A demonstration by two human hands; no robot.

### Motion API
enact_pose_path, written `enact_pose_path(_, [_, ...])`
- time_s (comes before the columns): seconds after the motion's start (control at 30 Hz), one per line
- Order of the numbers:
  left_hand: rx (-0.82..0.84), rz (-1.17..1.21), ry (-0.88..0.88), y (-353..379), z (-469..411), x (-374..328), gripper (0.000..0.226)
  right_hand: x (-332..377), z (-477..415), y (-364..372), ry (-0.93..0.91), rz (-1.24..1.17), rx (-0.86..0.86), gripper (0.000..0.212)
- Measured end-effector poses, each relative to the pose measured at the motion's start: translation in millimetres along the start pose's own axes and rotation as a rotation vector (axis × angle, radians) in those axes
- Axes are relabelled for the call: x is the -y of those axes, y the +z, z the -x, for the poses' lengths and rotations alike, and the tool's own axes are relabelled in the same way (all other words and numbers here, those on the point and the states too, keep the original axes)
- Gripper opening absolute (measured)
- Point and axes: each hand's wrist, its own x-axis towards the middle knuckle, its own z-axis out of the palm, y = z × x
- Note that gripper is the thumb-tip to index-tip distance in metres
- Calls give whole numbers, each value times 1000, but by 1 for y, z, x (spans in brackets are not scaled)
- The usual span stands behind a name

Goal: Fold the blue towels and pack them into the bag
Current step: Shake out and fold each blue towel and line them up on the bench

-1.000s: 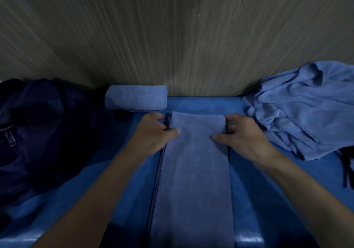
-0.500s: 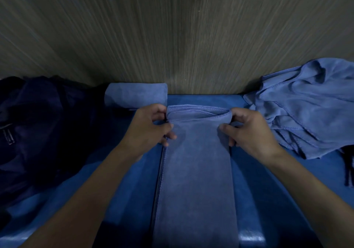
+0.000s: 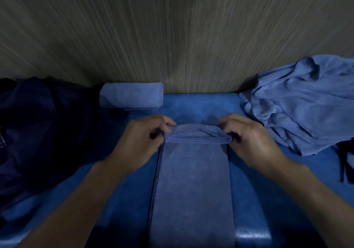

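Since a second ago, when your palms pressed its far end flat close to the wall (image 3: 172, 37), the long towel (image 3: 193, 186) has changed shape. That end has been lifted and turned back towards you, and it now forms a first small curl with its stitched hems stacked along the front. The curl sits nearer to you than the flat end did half a second ago, and a strip of the blue surface (image 3: 199, 107) now shows bare between it and the wall. Your left hand (image 3: 141, 140) has its fingers curled and pinches the left end of the curl between thumb and fingertips. Your right hand (image 3: 251, 140) is curled the same way round the right end, fingers over the top. The rest of the towel lies flat as a narrow folded strip running towards you between your forearms. The rolled towel (image 3: 131, 96) rests against the wall just beyond your left hand. The dark bag (image 3: 44, 129) lies at far left. The heap of loose towels (image 3: 306, 102) is at right, apart from your hands.
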Motion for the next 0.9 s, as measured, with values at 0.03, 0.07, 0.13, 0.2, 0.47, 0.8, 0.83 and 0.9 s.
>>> enact_pose_path(0.03, [16,-59,53,-2,1,3,31,1,3,-1,-55,79,0,27])
enact_pose_path(0.07, [38,-117,99,-3,2,6,32,2,6,-3,-105,149,7,24])
enact_pose_path(0.13, [94,-246,162,-5,3,12,30,7,11,-5,-173,241,57,17])
enact_pose_path(0.2, [132,-338,168,-6,4,15,29,9,15,-6,-190,265,124,23])
enact_pose_path(0.47, [160,-422,103,-2,5,-11,17,11,26,-14,-69,192,192,35])
enact_pose_path(0.8, [126,-567,382,2,3,3,26,12,24,-6,-222,291,10,27])
enact_pose_path(0.83, [128,-566,404,3,2,5,27,12,25,-6,-223,277,-2,26])
enact_pose_path(0.9, [138,-590,429,4,2,6,37,13,25,-6,-221,245,-21,27])
